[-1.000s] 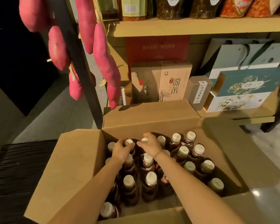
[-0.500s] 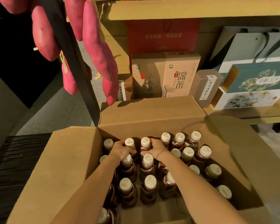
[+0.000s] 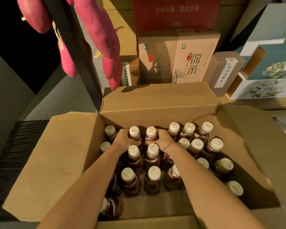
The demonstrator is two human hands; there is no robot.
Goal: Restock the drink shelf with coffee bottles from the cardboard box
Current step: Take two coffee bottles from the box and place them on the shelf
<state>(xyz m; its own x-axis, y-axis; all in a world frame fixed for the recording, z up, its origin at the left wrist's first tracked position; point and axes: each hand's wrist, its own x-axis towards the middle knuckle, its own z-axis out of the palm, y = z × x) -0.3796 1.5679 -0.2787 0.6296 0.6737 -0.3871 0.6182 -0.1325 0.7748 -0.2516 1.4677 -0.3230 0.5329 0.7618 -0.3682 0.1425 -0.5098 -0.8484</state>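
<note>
Both hands are down inside the cardboard box (image 3: 155, 104), at its back row. The left hand (image 3: 124, 141) has its fingers curled round the neck of 1 coffee bottle (image 3: 134, 131). The right hand (image 3: 163, 140) is wrapped the same way round the second bottle (image 3: 151, 132), just beside the first. Gripping under the caps looks like the sensible choice: the bottles stand upright and packed shoulder to shoulder, so only the necks offer a hold. Taking 2 at once, 1 per hand, would halve the trips. Both bottles appear to sit level with their row, not lifted yet.

The other bottles (image 3: 133, 153) fill most of the box, pale caps up, and touch the 2 being held. A straight upward pull seems wise so none get dragged or knocked.

Behind the box stand tea cartons (image 3: 193, 57) on a low shelf (image 3: 254, 104), with gift boxes (image 3: 271, 63) behind and to its right. A black post (image 3: 76, 47) rises at the box's back left corner, and pink stuffed shapes (image 3: 104, 38) hang above the back flap. That raised flap and the hanging shapes could crowd a lift toward the back left. No drink shelf can be picked out from here.
</note>
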